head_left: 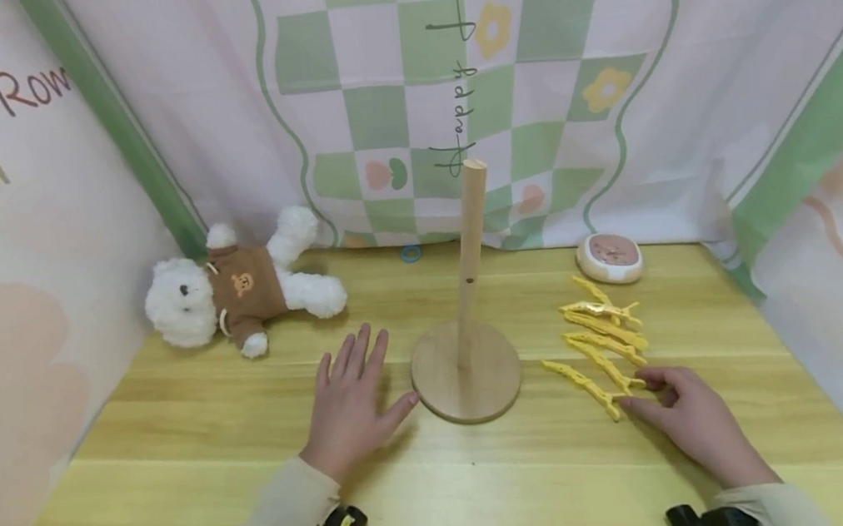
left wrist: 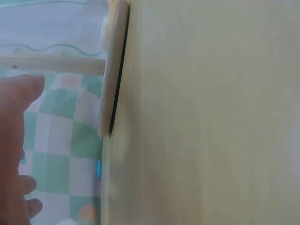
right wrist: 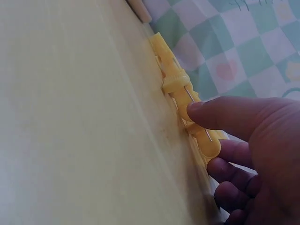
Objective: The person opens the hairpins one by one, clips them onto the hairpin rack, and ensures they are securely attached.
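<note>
While the left hand (head_left: pixel 347 410) is spread and the right hand (head_left: pixel 699 422) pinches a yellow clip (right wrist: pixel 176 84), crowded neighbouring clips (head_left: pixel 604 328) could snag it.

I note the head camera high, facing forward and down across the table (head_left: pixel 405 507). Left-wrist camera: low, near, turned sideways, facing the wooden stand (head_left: pixel 469 300), shared with head. Right-wrist camera: low, tilted, close to a yellow clip (right wrist: pixel 176 83). All three catch the checkered curtain (head_left: pixel 379 116).
</note>
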A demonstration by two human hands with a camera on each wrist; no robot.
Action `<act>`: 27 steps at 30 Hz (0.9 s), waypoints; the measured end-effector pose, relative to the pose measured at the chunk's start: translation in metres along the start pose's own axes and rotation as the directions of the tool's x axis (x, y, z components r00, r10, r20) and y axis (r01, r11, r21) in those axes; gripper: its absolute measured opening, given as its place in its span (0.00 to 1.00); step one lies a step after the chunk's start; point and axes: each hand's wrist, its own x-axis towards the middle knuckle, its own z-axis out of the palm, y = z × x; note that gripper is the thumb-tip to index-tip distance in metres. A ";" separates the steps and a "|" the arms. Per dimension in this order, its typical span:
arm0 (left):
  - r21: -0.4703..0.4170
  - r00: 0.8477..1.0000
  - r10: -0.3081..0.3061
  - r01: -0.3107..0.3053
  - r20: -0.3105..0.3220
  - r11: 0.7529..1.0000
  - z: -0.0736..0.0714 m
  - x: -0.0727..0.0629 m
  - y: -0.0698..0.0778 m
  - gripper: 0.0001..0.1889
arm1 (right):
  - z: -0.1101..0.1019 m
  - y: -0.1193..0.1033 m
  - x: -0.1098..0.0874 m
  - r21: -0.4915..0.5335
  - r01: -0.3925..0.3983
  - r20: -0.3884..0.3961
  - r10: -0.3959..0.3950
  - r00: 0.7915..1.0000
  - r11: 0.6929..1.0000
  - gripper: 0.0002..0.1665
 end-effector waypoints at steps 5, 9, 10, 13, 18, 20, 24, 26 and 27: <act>-0.047 1.000 0.003 -0.002 0.025 0.999 0.007 0.002 0.008 0.48 | -0.002 0.001 0.001 -0.002 -0.015 0.020 0.015 1.000 1.000 0.41; -0.099 0.998 0.001 0.005 0.060 0.995 0.012 0.003 0.014 0.49 | -0.002 0.000 0.001 0.001 -0.017 0.022 0.017 1.000 1.000 0.41; -0.114 0.997 -0.002 0.010 0.073 0.993 0.014 0.004 0.016 0.50 | -0.002 0.000 0.001 0.000 -0.019 0.020 0.019 1.000 1.000 0.40; -0.170 0.995 -0.013 0.030 0.101 0.985 0.019 0.005 0.019 0.51 | -0.002 -0.001 0.000 -0.003 -0.028 0.008 0.028 1.000 1.000 0.40; -0.262 0.989 -0.040 0.076 0.142 0.962 0.035 0.008 0.022 0.52 | -0.001 0.000 -0.001 0.002 -0.051 -0.037 0.051 0.998 0.999 0.38; -0.289 0.987 -0.049 0.092 0.153 0.953 0.040 0.009 0.024 0.52 | 0.000 0.000 -0.002 0.014 -0.056 -0.065 0.057 0.996 0.998 0.37; -0.320 0.984 -0.064 0.115 0.166 0.940 0.046 0.014 0.028 0.53 | 0.001 0.002 -0.004 0.048 -0.056 -0.137 0.063 0.989 0.997 0.33; -0.324 0.983 -0.068 0.122 0.171 0.938 0.046 0.017 0.030 0.54 | 0.002 0.002 -0.005 0.068 -0.056 -0.174 0.067 0.982 0.996 0.31; -0.324 0.982 -0.074 0.127 0.174 0.938 0.046 0.018 0.031 0.54 | 0.002 0.001 -0.005 0.085 -0.054 -0.191 0.070 0.979 0.995 0.30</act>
